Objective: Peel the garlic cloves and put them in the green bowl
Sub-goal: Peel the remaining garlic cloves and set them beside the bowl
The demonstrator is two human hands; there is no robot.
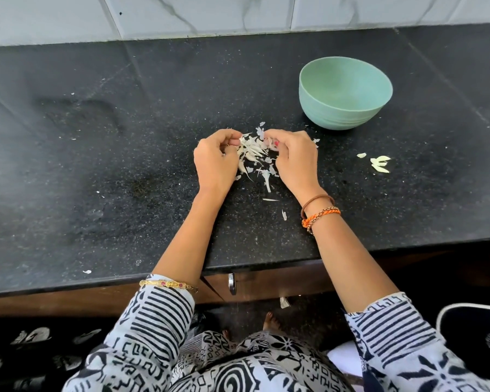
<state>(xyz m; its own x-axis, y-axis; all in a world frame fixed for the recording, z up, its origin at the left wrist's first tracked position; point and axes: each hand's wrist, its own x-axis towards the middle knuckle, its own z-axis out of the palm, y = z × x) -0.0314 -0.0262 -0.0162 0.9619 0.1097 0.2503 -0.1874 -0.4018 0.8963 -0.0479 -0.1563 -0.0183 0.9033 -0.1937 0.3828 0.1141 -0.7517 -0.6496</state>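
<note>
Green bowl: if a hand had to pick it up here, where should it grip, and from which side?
Probably the near rim of the green bowl, reached from above by the right hand. The bowl stands upright, mouth open, with a thin rim suited to a thumb-and-finger pinch, and bare counter around it.

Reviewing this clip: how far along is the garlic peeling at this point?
Partly done: loose skins litter the counter, and a few pale cloves, apparently peeled, lie right of the hands. In hand: left hand and right hand work garlic between them. Left: the green bowl looks empty.
</note>
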